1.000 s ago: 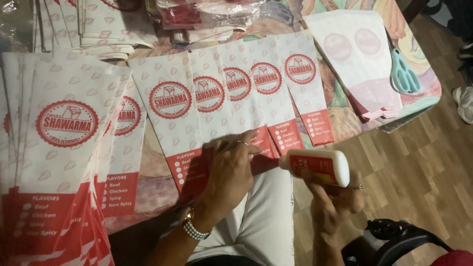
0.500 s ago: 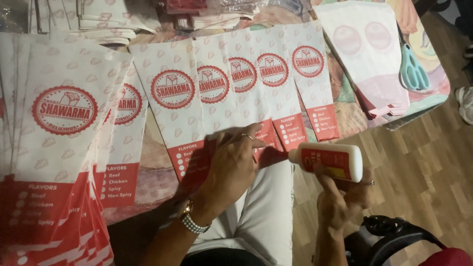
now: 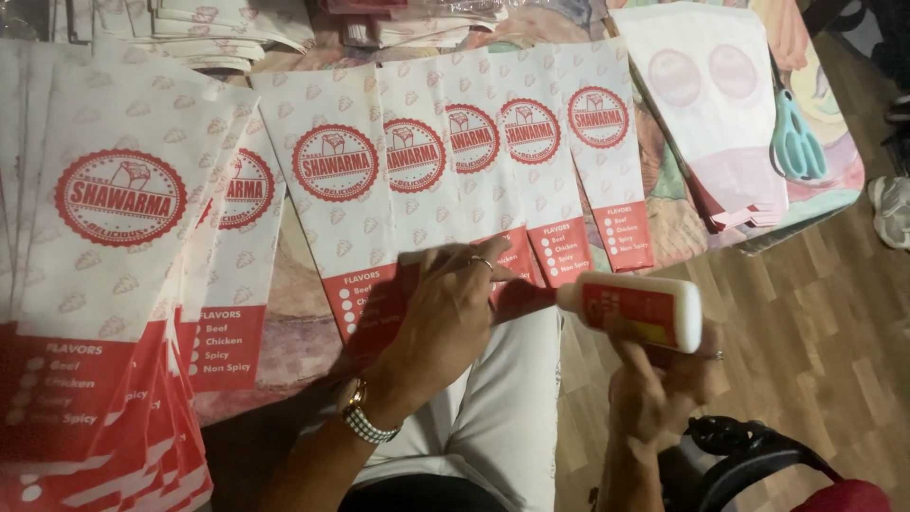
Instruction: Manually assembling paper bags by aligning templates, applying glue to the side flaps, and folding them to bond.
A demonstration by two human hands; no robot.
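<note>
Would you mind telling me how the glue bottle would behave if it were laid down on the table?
The glue bottle looks round-bodied, so it would probably roll. It seems light, since the right hand holds it sideways by its base alone. Its smooth plastic may be slippery.

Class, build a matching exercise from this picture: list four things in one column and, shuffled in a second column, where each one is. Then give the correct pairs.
Things
1. glue bottle
2. scissors
3. beaded bracelet
4. left hand

Places
A. on the left wrist
B. pressing the red bottom edge of a paper bag
C. held in the right hand, nozzle pointing at the bags
D. lying at the table's far right, beside a stack of face-down bags

Pairs: 1-C, 2-D, 3-A, 4-B
</note>
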